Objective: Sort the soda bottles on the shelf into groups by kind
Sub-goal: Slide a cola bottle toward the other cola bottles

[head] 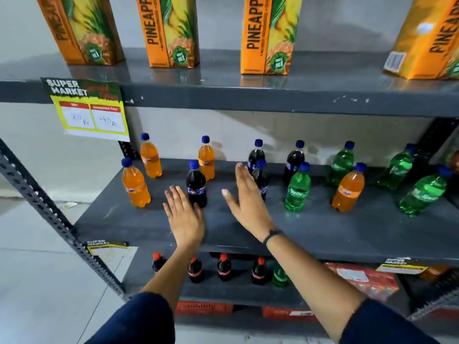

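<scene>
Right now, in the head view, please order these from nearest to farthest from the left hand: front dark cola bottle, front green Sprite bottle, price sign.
1. Front dark cola bottle, beside the left hand.
2. Front green Sprite bottle, to the right.
3. Price sign, upper left.

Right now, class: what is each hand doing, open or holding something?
Left hand: open, flat, holding nothing, beside a dark cola bottle.
Right hand: open, fingers spread, holding nothing.

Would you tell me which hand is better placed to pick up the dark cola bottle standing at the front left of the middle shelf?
Left. The left hand, open, is right beside that dark cola bottle, nearly touching its base; the right hand, also open, hovers farther right.
</scene>
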Demonstrator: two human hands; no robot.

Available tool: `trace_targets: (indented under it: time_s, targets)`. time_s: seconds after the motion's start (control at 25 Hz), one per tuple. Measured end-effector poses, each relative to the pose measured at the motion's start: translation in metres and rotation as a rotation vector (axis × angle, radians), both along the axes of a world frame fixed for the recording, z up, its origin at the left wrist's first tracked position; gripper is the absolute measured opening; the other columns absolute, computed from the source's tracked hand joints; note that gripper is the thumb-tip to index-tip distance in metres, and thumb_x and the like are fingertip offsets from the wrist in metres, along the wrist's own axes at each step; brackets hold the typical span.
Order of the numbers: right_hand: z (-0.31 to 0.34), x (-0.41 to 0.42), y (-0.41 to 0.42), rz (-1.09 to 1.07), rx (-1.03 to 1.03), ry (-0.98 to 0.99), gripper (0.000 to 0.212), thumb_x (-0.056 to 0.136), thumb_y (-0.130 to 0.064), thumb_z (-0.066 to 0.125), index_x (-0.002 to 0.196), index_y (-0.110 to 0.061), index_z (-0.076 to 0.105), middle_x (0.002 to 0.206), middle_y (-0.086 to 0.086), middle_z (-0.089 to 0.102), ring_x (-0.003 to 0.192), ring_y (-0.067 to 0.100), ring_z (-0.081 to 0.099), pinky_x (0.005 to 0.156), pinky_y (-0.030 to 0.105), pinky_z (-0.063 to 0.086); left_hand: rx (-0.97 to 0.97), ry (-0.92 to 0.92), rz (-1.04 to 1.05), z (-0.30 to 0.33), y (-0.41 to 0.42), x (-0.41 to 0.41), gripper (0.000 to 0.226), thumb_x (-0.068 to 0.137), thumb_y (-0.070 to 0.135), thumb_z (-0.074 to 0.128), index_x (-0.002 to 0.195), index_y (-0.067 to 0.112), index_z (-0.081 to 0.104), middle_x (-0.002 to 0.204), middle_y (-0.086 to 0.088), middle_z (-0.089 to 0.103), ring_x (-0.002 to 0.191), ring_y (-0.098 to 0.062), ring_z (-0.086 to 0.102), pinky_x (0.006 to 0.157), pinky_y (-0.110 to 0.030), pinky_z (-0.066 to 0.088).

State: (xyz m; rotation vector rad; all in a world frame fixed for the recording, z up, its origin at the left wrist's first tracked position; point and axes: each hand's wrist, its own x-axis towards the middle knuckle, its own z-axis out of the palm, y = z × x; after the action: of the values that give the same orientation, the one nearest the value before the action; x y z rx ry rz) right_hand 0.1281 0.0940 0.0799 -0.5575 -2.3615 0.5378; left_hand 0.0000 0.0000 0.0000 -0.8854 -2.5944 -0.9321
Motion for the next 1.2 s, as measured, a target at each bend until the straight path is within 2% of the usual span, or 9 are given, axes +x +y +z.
trace_targets:
  time_s: [0.08,0.16,0.28,0.4,0.6,0.76,0.92,1.04,1.2]
  targets:
    - [0.003,-0.035,0.001,0.1,-0.253,-0.164,0.079,0.091,-0.039,0.054,0.147,-0.008,0.008,0.158,0.012,0.013,0.145,0.022,0.011,0.117,0.035,0.015,-0.113,-0.126,0.084,-0.009,0.006,-0.016,0.063,0.093,0.021,0.036,0.144,-0.001,0.005,0.156,-0.02,0.01,0.145,-0.031,-0.001,0.119,-0.049,0.003]
    - [0.008,-0.072,0.008,0.151,-0.37,-0.244,0.082,0.083,-0.035,0.067,0.144,-0.008,0.019,0.152,0.015,0.028,0.139,0.028,0.028,0.109,0.034,0.028,-0.241,-0.19,0.109,-0.021,0.009,-0.027,0.062,0.093,0.024,0.032,0.144,-0.001,0.005,0.157,-0.018,0.009,0.145,-0.028,-0.002,0.119,-0.048,0.0]
    - [0.0,-0.111,0.014,0.164,-0.416,-0.257,0.07,0.073,-0.027,0.077,0.129,-0.005,0.041,0.13,0.017,0.052,0.12,0.032,0.049,0.088,0.03,0.038,-0.354,-0.128,0.066,-0.035,0.012,-0.03,0.06,0.093,0.025,0.031,0.144,0.001,0.01,0.156,-0.015,0.014,0.145,-0.025,0.002,0.118,-0.047,0.001]
    - [-0.014,-0.121,0.016,0.12,-0.423,-0.188,0.056,0.071,-0.023,0.078,0.116,-0.007,0.049,0.116,0.015,0.062,0.109,0.032,0.057,0.08,0.031,0.043,-0.404,-0.122,0.061,-0.034,0.014,-0.034,0.059,0.093,0.026,0.032,0.143,0.0,0.014,0.156,-0.015,0.016,0.145,-0.024,0.006,0.118,-0.045,0.003]
    - [-0.013,-0.068,0.009,0.0,-0.333,-0.041,0.053,0.066,-0.032,0.08,0.109,-0.013,0.056,0.102,0.009,0.07,0.097,0.026,0.063,0.071,0.025,0.044,-0.447,-0.123,0.062,-0.035,0.012,-0.035,0.058,0.094,0.026,0.026,0.143,0.001,0.013,0.157,-0.014,0.014,0.145,-0.024,0.006,0.119,-0.045,0.003]
    - [-0.003,0.019,0.02,-0.219,-0.315,-0.009,0.055,0.064,-0.04,0.08,0.109,-0.018,0.059,0.099,0.008,0.072,0.095,0.026,0.066,0.079,0.033,0.053,-0.438,-0.131,0.052,-0.035,0.012,-0.033,0.057,0.094,0.026,0.025,0.143,0.0,0.013,0.156,-0.015,0.014,0.145,-0.025,0.006,0.119,-0.046,0.004]
    - [0.003,0.071,0.056,-0.389,-0.293,-0.028,0.052,0.065,-0.037,0.081,0.107,-0.016,0.058,0.101,0.009,0.072,0.098,0.029,0.065,0.081,0.04,0.054,-0.429,-0.125,0.052,-0.035,0.013,-0.033,0.056,0.093,0.025,0.027,0.143,-0.001,0.017,0.156,-0.016,0.017,0.145,-0.025,0.008,0.119,-0.046,0.003]
    - [-0.01,0.076,0.073,-0.401,-0.244,-0.116,0.051,0.067,-0.039,0.079,0.106,-0.015,0.057,0.101,0.011,0.071,0.099,0.033,0.064,0.076,0.04,0.053,-0.42,-0.131,0.047,-0.035,0.012,-0.033,0.057,0.093,0.024,0.028,0.143,-0.001,0.018,0.155,-0.016,0.018,0.145,-0.026,0.009,0.119,-0.047,0.004]
    - [-0.021,0.077,0.079,-0.325,-0.289,-0.114,0.056,0.067,-0.043,0.078,0.11,-0.016,0.055,0.103,0.01,0.07,0.099,0.032,0.064,0.074,0.039,0.052,-0.423,-0.123,0.042,-0.036,0.012,-0.035,0.056,0.093,0.024,0.028,0.143,0.0,0.018,0.156,-0.016,0.017,0.145,-0.026,0.008,0.118,-0.047,0.004]
